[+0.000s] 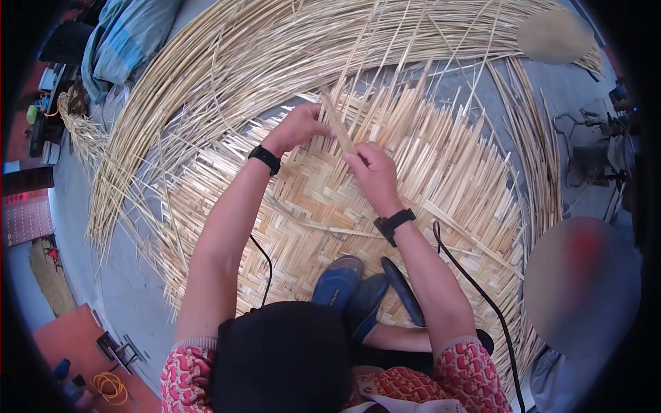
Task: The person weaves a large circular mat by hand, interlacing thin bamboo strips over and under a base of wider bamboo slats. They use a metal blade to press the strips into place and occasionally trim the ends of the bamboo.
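A partly woven mat (310, 199) of pale flat reed strips lies under me, its far ends loose and unwoven. My right hand (374, 175) is closed, thumb against fingers, on the near end of a flat reed strip (336, 120) that slants up and away over the mat. My left hand (301, 127) is at the mat's far part, fingers curled round reed strips and thumb by that same slanting strip. Its fingertips are partly hidden behind the strips. Both wrists wear black bands.
Long reeds (227, 62) are heaped in an arc beyond the mat. Another reed bundle (533, 144) lies at the right. Blue shoes (337, 281), a dark curved object (403, 292) and a black cable (482, 296) are near me. A blurred person (551, 378) is at the lower right.
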The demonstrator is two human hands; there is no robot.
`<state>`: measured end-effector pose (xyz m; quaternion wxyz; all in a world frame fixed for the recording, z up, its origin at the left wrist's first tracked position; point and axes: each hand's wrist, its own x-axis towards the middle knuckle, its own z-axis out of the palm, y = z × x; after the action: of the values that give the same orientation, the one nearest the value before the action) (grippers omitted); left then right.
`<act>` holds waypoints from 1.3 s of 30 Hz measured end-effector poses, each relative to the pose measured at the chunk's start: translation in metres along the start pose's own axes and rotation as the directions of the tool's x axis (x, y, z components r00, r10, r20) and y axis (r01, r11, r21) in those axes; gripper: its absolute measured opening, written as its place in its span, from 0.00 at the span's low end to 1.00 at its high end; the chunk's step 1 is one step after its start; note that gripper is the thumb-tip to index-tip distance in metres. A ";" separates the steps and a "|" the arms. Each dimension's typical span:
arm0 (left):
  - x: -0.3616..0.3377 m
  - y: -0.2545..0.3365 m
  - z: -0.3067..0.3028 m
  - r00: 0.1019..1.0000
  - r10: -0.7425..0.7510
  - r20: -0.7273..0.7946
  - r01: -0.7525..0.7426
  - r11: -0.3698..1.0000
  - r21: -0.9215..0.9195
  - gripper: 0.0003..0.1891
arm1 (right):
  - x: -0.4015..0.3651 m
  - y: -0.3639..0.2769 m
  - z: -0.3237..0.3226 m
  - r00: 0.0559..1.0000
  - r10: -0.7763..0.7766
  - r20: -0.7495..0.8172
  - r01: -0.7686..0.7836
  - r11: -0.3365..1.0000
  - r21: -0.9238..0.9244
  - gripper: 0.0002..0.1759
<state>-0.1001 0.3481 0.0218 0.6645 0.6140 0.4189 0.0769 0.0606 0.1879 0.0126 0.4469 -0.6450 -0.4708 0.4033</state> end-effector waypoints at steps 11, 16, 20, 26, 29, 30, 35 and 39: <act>-0.024 -0.010 -0.009 0.998 0.057 0.027 -0.032 0.825 -0.565 0.25 | 0.025 -0.003 0.019 0.996 0.086 0.023 -0.069 0.911 -0.407 0.12; -0.045 -0.046 0.034 0.781 0.167 -0.602 -0.257 0.964 -0.066 0.09 | 0.016 0.017 0.005 0.962 0.270 -0.046 -0.211 0.837 0.505 0.13; -0.044 -0.053 0.036 0.790 0.107 -0.604 -0.301 0.926 -0.229 0.11 | -0.032 0.014 -0.032 0.942 -0.015 -0.337 0.031 0.999 0.041 0.15; -0.042 -0.060 0.043 0.665 0.134 -0.735 -0.372 0.913 -0.170 0.15 | -0.086 0.033 -0.027 0.979 -0.201 -0.046 0.105 0.680 -0.725 0.34; -0.041 -0.062 0.047 0.627 0.174 -0.760 -0.355 0.932 -0.079 0.15 | -0.091 0.039 -0.025 0.976 -0.217 0.005 0.140 0.614 -0.777 0.36; -0.038 -0.066 0.039 0.575 0.193 -0.795 -0.428 0.899 -0.091 0.14 | -0.094 0.042 -0.027 0.979 -0.204 -0.010 0.118 0.607 -0.786 0.36; -0.043 -0.060 0.008 0.457 0.084 -0.885 -0.543 0.815 -0.203 0.13 | -0.097 0.047 -0.029 0.964 -0.248 0.090 0.211 0.518 -0.829 0.38; -0.054 -0.046 0.010 0.176 0.419 -0.891 -0.171 0.904 0.392 0.19 | -0.103 0.029 -0.037 0.954 -0.277 0.119 0.243 0.473 -0.847 0.36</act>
<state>-0.1468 0.2968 0.0051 0.1717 0.5684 0.6136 0.5205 0.0783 0.0764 0.0053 0.1363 -0.7083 -0.6917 0.0364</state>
